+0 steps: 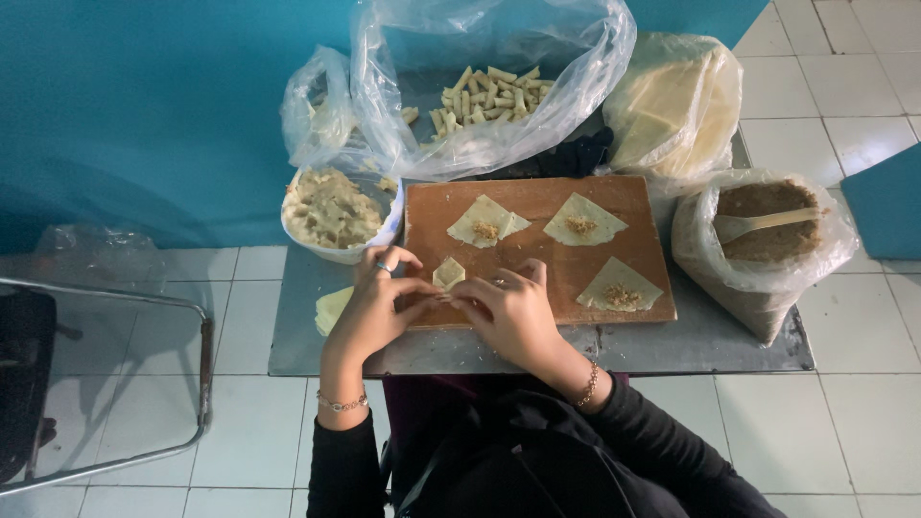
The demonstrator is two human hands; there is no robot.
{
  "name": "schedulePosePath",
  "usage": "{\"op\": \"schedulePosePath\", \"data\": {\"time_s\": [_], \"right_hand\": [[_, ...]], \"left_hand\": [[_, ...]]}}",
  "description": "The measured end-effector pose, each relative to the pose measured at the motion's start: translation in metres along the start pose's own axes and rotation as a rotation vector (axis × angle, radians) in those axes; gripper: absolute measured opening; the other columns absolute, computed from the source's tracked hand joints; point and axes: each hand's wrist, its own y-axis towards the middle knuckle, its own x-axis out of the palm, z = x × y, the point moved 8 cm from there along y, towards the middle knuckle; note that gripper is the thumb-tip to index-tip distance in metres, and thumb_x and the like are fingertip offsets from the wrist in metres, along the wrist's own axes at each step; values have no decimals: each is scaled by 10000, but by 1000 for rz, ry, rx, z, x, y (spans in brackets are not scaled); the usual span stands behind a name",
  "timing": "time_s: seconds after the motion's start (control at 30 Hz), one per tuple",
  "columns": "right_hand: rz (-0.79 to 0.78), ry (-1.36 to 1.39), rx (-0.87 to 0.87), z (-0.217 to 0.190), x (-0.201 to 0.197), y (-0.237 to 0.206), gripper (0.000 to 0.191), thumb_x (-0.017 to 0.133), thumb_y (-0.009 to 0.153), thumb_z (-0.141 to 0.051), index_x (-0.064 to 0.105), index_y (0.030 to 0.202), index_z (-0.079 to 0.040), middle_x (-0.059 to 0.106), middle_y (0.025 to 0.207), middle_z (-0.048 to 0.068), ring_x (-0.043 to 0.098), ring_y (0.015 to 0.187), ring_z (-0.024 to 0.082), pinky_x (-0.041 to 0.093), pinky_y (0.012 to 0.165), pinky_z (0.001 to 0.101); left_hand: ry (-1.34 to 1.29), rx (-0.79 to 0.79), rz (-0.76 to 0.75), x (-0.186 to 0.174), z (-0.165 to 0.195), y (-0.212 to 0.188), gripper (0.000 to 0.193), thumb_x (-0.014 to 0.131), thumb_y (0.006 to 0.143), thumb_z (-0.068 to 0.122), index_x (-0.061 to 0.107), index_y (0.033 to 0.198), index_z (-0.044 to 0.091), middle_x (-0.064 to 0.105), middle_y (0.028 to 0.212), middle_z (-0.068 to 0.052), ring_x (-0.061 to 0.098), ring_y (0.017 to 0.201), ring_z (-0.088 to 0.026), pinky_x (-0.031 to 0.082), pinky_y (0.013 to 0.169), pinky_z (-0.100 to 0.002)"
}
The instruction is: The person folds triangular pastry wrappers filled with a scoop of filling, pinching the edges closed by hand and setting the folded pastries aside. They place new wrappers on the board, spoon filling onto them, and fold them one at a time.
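So, both hands folding a little wrapper on the cutting board.
The left hand point(376, 305) and right hand point(513, 312) pinch a small folded wrapper point(448, 274) at the near left of the wooden board point(547, 288) on the table point(691, 341). Three filled wrappers point(582, 222) lie open beside it, a bowl of filling point(331, 211) just left.

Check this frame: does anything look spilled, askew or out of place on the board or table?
Only small things stand out. Loose crumbs of filling lie scattered on the wooden board between the wrappers. A stack of wrappers sits at the table's left edge, slightly overhanging beside the left hand. Otherwise the three filled wrappers lie flat.
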Motion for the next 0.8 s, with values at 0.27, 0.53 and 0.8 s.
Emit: {"op": "schedulePosePath", "data": {"time_s": [0.27, 0.53, 0.8], "right_hand": [[-31, 80, 120, 14, 9, 2, 81, 771, 847, -214, 787, 912, -169, 769, 745, 1, 711, 634, 164, 392, 979, 464], [-50, 46, 112, 11, 3, 11, 49, 777, 819, -216, 784, 845, -175, 751, 802, -40, 693, 692, 171, 435, 911, 424], [-122, -27, 161, 11, 2, 19, 47, 814, 736, -228, 796, 779, -227, 702, 840, -36, 681, 826, 184, 343, 808, 429]], "left_hand": [[105, -29, 47, 5, -1, 0, 130, 856, 737, 239, 813, 847, 185, 544, 1033, 7, 495, 1139, -231, 314, 1044, -464], [111, -221, 36, 14, -20, -4, 131, 864, 724, 290, 828, 800, 189, 559, 1032, -9, 491, 1137, -252, 282, 997, -504], [135, -376, 35, 15, -27, -3, 176, 883, 716, 359, 831, 752, 195, 588, 978, -5, 502, 1144, -239, 265, 907, -517]]}}
